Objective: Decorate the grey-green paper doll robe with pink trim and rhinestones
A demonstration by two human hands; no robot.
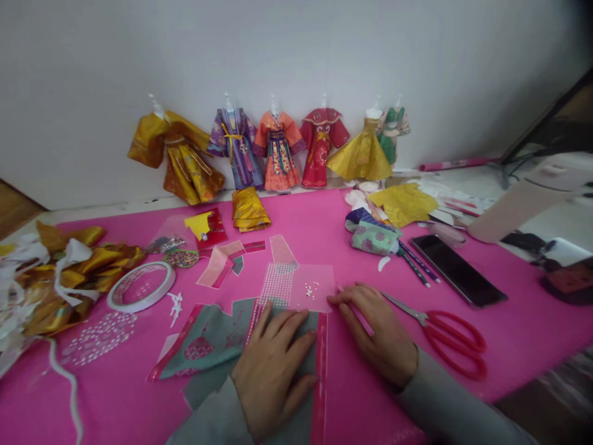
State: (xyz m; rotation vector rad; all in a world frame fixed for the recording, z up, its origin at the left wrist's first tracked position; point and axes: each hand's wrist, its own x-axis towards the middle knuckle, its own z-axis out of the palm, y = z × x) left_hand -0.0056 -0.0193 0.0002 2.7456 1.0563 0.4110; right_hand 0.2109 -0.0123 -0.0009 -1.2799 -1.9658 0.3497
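My left hand (278,364) lies with its fingers spread on the grey-green fabric with red trim (208,340). Its fingertips reach the lower edge of a clear sheet (324,278) that bears rows of white dots and a few loose white beads (311,289). To the right of that sheet, my right hand (375,330) rests on the pink mat, its thumb and index finger together near the sheet's corner. A thin pale tool seems to run beneath its fingers; what they pinch is too blurred to make out.
Red-handled scissors (456,340), a phone (458,269) and two pens (419,259) lie at right. A tape roll (141,287) and gold scraps (88,266) are at left. Small dressed dolls (278,148) line the wall behind.
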